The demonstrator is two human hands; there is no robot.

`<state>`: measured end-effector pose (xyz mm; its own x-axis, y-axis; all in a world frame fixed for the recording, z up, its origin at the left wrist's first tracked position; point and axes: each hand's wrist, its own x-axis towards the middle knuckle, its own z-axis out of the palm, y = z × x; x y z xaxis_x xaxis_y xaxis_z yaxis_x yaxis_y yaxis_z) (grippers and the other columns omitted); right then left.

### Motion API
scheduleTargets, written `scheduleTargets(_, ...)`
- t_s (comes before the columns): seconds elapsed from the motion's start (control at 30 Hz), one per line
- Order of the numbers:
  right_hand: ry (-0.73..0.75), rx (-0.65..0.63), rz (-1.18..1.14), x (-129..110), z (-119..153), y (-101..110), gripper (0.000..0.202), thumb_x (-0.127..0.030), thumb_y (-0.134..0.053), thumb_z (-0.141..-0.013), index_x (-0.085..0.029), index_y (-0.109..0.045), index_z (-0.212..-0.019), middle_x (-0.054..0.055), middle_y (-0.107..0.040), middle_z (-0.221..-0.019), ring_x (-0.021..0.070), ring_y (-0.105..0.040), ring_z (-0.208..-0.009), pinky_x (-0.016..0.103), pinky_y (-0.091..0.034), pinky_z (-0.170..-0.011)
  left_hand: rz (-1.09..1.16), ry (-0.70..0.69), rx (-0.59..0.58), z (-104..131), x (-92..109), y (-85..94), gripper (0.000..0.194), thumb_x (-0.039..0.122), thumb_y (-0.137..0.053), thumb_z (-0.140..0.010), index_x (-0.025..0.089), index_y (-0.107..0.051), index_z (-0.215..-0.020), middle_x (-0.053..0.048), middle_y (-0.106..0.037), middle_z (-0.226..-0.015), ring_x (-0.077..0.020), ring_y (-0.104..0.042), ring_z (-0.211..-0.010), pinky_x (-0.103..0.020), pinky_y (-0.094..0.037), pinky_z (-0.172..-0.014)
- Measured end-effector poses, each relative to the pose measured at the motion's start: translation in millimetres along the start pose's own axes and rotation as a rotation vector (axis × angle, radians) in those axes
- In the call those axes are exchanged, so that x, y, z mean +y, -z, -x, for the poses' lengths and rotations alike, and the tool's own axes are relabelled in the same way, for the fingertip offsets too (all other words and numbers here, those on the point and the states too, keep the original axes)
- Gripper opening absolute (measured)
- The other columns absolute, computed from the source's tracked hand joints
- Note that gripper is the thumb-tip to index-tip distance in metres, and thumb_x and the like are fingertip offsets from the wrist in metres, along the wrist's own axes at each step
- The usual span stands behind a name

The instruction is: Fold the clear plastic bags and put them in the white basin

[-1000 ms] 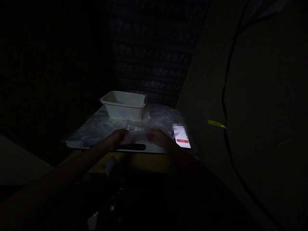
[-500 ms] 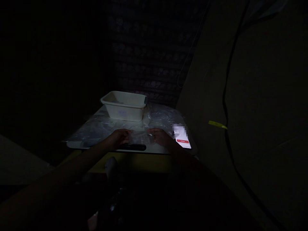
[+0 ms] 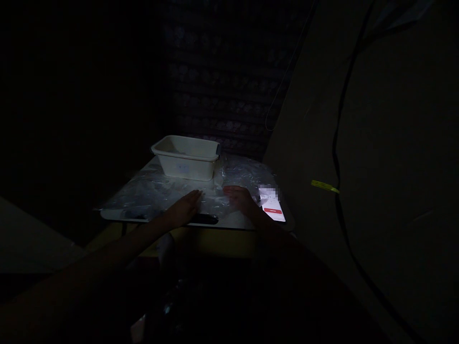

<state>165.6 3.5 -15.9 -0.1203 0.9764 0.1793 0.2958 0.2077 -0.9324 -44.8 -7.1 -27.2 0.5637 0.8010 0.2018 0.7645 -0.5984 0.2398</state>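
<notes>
Left hand (image 3: 184, 209) flat, right hand (image 3: 240, 198) unclear in grip, apart over plastic (image 3: 214, 202) near table's front edge (image 3: 234, 225)

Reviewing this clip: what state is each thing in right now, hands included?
Left hand: fingers extended together, back upward; grip unclear.
Right hand: fingers pointing toward the left hand; grip unclear.
Clear plastic: wrinkled, lying between the hands and across the tabletop.
Tub: upright, open-topped.
Phone: lying screen up, lit.
Black cable: hanging loosely curved.
Yellow tag: attached to the cable, sticking out sideways.
</notes>
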Motion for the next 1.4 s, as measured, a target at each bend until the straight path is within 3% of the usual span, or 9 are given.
scheduleTargets(0.1, -0.023, 0.137, 0.083, -4, -5, -4, 0.030, -0.011, -0.036, -0.063, -0.011, -0.056, -0.085, 0.008, -0.058, -0.089, 0.0149, -0.052, -0.082, 0.029, -0.040, -0.072, -0.091, -0.066, -0.092, 2, -1, -3.1, 0.047, 0.023, -0.025, -0.075, 0.003, -0.025, -0.118, -0.017, -0.024, -0.125, -0.0210, -0.019, -0.115, -0.036, -0.021, -0.091)
scheduleTargets(0.2, 0.103, 0.214, 0.359, -10, -2, -13, 0.037, -0.008, -0.032, -0.063, -0.011, -0.053, -0.093, 0.007, -0.055, -0.098, 0.0137, -0.047, -0.092, 0.027, -0.034, -0.083, -0.156, -0.084, -0.133, 4, -1, -5.2, 0.047, 0.023, -0.023, -0.076, 0.005, -0.022, -0.120, -0.016, -0.022, -0.126, -0.0214, -0.018, -0.115, -0.039, -0.020, -0.090)
scheduleTargets(0.3, 0.256, 0.098, 0.623, -17, 9, -32, 0.041, -0.012, -0.029, -0.069, -0.007, -0.044, -0.106, 0.010, -0.046, -0.110, 0.0143, -0.038, -0.103, 0.026, -0.027, -0.089, -0.205, -0.089, -0.149, 4, 0, -8.1, 0.046, 0.023, -0.022, -0.077, 0.005, -0.022, -0.119, -0.017, -0.022, -0.126, -0.0216, -0.018, -0.115, -0.039, -0.019, -0.089)
scheduleTargets(0.4, 0.366, -0.063, 0.796, -22, 21, -56, 0.045, -0.025, -0.023, -0.077, -0.001, -0.036, -0.113, 0.015, -0.035, -0.119, 0.0175, -0.025, -0.113, 0.030, -0.018, -0.094, -0.250, -0.109, -0.149, 5, 2, -9.4, 0.046, 0.027, -0.022, -0.078, 0.007, -0.026, -0.118, -0.017, -0.023, -0.125, -0.0215, -0.017, -0.115, -0.041, -0.016, -0.090)
scheduleTargets(0.57, 0.286, -0.221, 0.926, -18, 30, -75, 0.061, -0.045, -0.015, -0.077, -0.002, -0.026, -0.118, 0.016, -0.024, -0.125, 0.0209, -0.011, -0.117, 0.040, -0.006, -0.094, -0.309, -0.141, -0.154, 9, 8, -4.8, 0.055, 0.040, -0.024, -0.075, 0.010, -0.021, -0.121, -0.016, -0.022, -0.126, -0.0227, -0.015, -0.116, -0.044, -0.012, -0.090)
scheduleTargets(0.77, 0.218, -0.265, 0.979, -11, 32, -66, 0.064, -0.049, -0.011, -0.075, -0.005, -0.025, -0.119, 0.015, -0.023, -0.125, 0.0219, -0.012, -0.117, 0.045, -0.001, -0.092, -0.340, -0.104, -0.185, 10, 10, -3.4, 0.059, 0.043, -0.020, -0.075, 0.005, -0.022, -0.120, -0.019, -0.022, -0.125, -0.0247, -0.016, -0.115, -0.047, -0.009, -0.088)
scheduleTargets(1.4, 0.166, -0.116, 1.119, 0, 45, -35, 0.063, -0.048, -0.021, -0.075, 0.001, -0.033, -0.114, 0.022, -0.031, -0.120, 0.0263, -0.020, -0.114, 0.045, -0.004, -0.091, -0.338, -0.127, -0.154, 9, 3, -10.7, 0.065, 0.051, -0.016, -0.073, 0.006, -0.022, -0.120, -0.020, -0.020, -0.125, -0.0256, -0.015, -0.116, -0.049, -0.005, -0.088)
